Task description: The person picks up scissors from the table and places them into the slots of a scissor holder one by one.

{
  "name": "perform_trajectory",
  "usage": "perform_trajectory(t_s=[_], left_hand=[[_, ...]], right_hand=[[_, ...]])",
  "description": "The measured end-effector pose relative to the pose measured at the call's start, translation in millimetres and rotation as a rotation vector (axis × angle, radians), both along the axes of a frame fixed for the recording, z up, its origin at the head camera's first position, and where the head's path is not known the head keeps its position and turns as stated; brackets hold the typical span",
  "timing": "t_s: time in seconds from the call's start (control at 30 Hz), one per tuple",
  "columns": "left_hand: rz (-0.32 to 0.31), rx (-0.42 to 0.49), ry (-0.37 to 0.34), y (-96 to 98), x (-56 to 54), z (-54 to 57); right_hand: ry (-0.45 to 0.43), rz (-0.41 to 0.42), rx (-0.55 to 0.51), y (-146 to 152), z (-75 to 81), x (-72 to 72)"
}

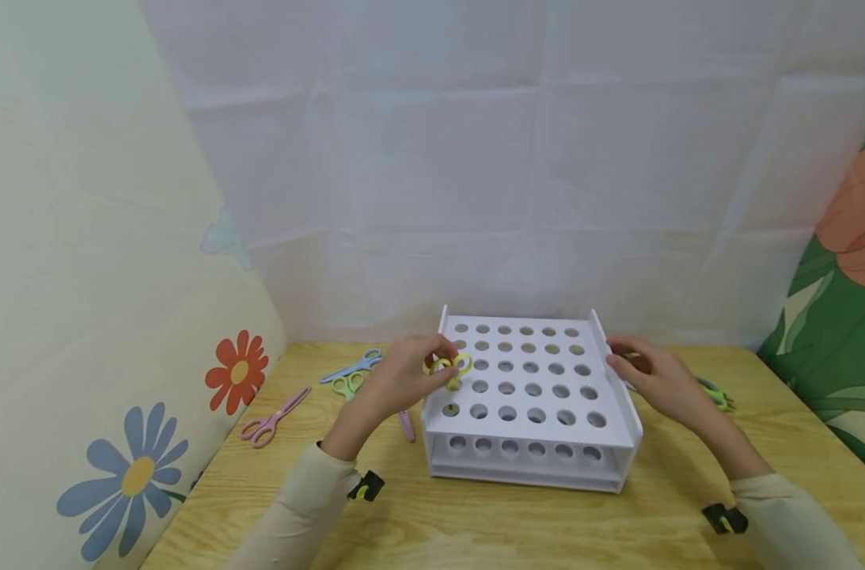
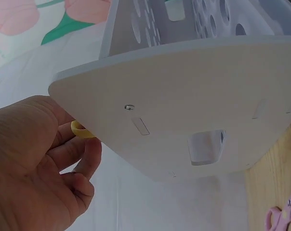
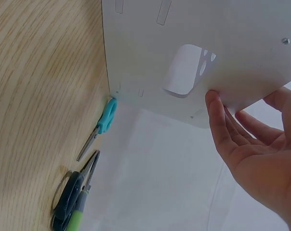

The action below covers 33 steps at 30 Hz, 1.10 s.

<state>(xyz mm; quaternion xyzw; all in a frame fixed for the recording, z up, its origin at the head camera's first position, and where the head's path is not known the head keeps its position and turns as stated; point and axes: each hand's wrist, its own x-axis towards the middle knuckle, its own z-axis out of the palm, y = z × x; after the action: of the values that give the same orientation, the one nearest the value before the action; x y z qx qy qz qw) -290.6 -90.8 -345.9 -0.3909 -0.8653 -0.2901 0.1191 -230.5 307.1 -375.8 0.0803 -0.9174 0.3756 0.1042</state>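
Note:
A white rack (image 1: 528,376) with rows of round holes in two tiers stands on the wooden table. My left hand (image 1: 407,368) pinches yellow scissors (image 1: 464,365) by the handles at the rack's left side, over the holes near the front. Whether their blades sit in a hole is hidden. From the left wrist view, the yellow handle (image 2: 83,130) peeks past the side panel beside the fingers. My right hand (image 1: 656,380) grips the upper edge of the right side panel (image 3: 145,53), fingertips against its outer face. Something greenish shows in the front-left hole (image 1: 450,410).
Left of the rack lie pink scissors (image 1: 275,419), blue scissors (image 1: 354,368), green scissors (image 1: 347,385) and another pink pair (image 1: 406,426), partly hidden. To its right are teal scissors (image 3: 106,117), dark-handled scissors (image 3: 69,195) and a green handle (image 3: 77,217). Cloth hangs behind.

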Motion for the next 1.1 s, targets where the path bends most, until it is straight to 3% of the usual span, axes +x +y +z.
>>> perform_trajectory(t_s=[0.4, 0.63, 1.1], left_hand=[[0.076, 0.015, -0.062, -0.3, 4.4, -0.2], [0.06, -0.03, -0.109, -1.2, 4.4, -3.2], [0.027, -0.074, -0.107, -2.4, 5.7, 0.4]], right_hand=[[0.003, 0.014, -0.002, -1.5, 0.7, -1.2], [-0.005, 0.019, -0.006, -1.5, 0.6, -2.0], [0.006, 0.024, -0.001, -2.4, 1.7, 2.0]])
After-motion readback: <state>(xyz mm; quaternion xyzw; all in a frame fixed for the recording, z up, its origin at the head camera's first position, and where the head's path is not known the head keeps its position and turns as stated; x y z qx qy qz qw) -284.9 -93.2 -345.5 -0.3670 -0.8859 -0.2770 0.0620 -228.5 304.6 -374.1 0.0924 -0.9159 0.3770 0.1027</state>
